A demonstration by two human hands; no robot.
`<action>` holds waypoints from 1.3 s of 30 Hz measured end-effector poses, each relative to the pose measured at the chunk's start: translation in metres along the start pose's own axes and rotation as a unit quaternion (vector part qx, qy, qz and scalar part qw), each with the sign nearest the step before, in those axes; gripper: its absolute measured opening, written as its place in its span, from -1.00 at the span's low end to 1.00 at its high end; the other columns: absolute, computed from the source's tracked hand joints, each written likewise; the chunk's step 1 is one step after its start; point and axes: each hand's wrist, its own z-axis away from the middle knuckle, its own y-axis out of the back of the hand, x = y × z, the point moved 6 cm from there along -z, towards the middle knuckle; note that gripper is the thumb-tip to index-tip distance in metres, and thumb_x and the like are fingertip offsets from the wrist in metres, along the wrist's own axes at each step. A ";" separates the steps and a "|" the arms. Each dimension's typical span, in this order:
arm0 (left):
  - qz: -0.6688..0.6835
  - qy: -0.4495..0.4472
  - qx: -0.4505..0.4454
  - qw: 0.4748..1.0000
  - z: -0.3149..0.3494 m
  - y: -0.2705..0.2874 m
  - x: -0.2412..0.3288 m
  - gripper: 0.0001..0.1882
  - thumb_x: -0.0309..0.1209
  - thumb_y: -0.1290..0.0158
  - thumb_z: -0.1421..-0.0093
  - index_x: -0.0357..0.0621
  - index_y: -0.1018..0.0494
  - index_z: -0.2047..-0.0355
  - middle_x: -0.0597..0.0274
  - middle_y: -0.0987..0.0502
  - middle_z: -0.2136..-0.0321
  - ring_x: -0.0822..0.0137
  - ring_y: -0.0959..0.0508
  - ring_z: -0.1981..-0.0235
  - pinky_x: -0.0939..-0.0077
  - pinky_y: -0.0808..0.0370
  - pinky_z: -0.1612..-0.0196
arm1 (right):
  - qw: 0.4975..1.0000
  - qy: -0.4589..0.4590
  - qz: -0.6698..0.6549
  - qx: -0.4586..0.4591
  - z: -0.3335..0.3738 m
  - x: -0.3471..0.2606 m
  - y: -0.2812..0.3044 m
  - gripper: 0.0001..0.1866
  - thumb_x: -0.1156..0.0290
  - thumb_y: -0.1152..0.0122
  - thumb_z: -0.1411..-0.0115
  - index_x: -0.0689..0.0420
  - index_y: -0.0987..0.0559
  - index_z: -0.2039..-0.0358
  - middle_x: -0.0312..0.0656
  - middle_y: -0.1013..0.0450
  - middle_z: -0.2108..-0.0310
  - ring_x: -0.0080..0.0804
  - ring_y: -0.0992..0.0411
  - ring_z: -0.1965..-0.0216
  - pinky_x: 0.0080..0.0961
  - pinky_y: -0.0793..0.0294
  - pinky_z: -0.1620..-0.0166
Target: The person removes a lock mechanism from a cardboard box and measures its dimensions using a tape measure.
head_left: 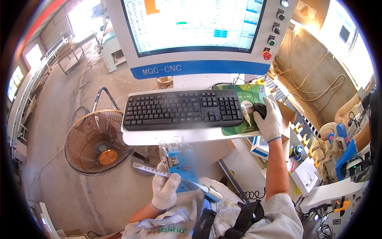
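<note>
My right hand (269,119), in a white knit glove, is wrapped over a black computer mouse (260,110) on a green mouse pad (238,129). A small white bottle with a narrow tip (245,113) lies on the pad beside the mouse. A black keyboard (183,109) fills most of the white shelf (151,137). Below the shelf, my gloved left hand (166,187) is closed on a tape measure (151,169), its marked blade slanting across the fingers. A blurred blue and clear object (181,161) hangs near that hand; its kind is unclear.
A control cabinet screen (195,26) stands above the keyboard, with a red stop button (267,55) at its right edge. A round wire-caged fan (97,143) stands on the floor at left. Right of the shelf are an open white box (305,175) and machine parts with blue hoses.
</note>
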 end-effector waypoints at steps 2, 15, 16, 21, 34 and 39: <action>-0.006 0.002 0.008 1.000 0.001 0.000 0.003 -0.56 -0.54 0.03 -0.40 -0.27 -0.36 -0.28 0.23 -0.59 0.05 0.61 -0.46 0.29 0.69 -0.44 0.20 | 0.998 0.019 0.019 0.053 0.007 -0.008 0.007 -0.38 0.32 -0.40 -0.13 0.20 -0.54 -0.22 0.09 -0.53 -0.17 0.17 -0.50 -0.16 -0.01 -0.46 -0.27; -0.149 0.018 -0.016 0.988 -0.007 0.006 0.001 -0.49 -0.49 -0.02 -0.43 -0.29 -0.34 -0.37 0.18 -0.57 -0.13 0.43 -0.54 -0.10 0.47 -0.51 -0.16 | 0.817 0.050 -0.372 -0.438 0.177 -0.181 0.028 -0.52 0.18 -0.37 -0.32 0.28 -0.63 -0.09 0.08 -0.63 -0.03 0.02 -0.66 0.02 -0.18 -0.65 -0.02; -0.110 0.041 -0.044 0.992 -0.009 0.006 -0.002 -0.49 -0.45 -0.05 -0.44 -0.28 -0.34 -0.37 0.18 -0.61 -0.09 0.39 -0.59 -0.04 0.46 -0.56 -0.11 | 0.815 0.022 -0.386 -0.431 0.171 -0.181 0.028 -0.60 0.23 -0.32 -0.34 0.29 -0.65 -0.02 0.03 -0.65 0.05 -0.07 -0.67 0.09 -0.23 -0.65 0.02; 0.127 0.159 -0.123 0.971 -0.025 0.012 -0.011 -0.15 0.12 -0.14 -0.40 -0.32 -0.26 -0.41 -0.08 -0.58 -0.16 0.15 -0.70 -0.03 0.21 -0.74 0.00 | 0.740 -0.157 -0.467 -0.459 0.147 -0.133 0.036 -0.80 0.51 -0.20 -0.36 0.34 -0.71 0.15 -0.25 -0.63 0.32 -0.55 -0.61 0.31 -0.54 -0.59 0.24; 0.120 0.249 -0.302 0.912 -0.028 -0.006 -0.015 -0.11 0.21 0.12 -0.50 -0.43 -0.27 -0.43 -0.13 -0.43 -0.36 0.11 -0.49 -0.33 0.18 -0.40 -0.42 | 0.762 0.344 -0.259 -0.484 0.052 -0.194 0.068 -0.81 0.44 -0.26 -0.22 0.26 -0.71 0.24 -0.03 -0.62 0.37 -0.09 -0.60 0.36 -0.29 -0.59 0.21; 0.143 0.242 -0.277 0.919 -0.021 -0.007 -0.023 -0.26 0.09 0.02 -0.53 -0.39 -0.41 -0.34 -0.05 -0.58 -0.20 0.24 -0.62 -0.15 0.34 -0.57 -0.23 | 0.774 0.259 -0.223 -0.533 0.051 -0.183 0.052 -0.75 0.38 -0.25 -0.22 0.30 -0.71 0.24 0.01 -0.64 0.33 -0.12 -0.62 0.34 -0.32 -0.61 0.19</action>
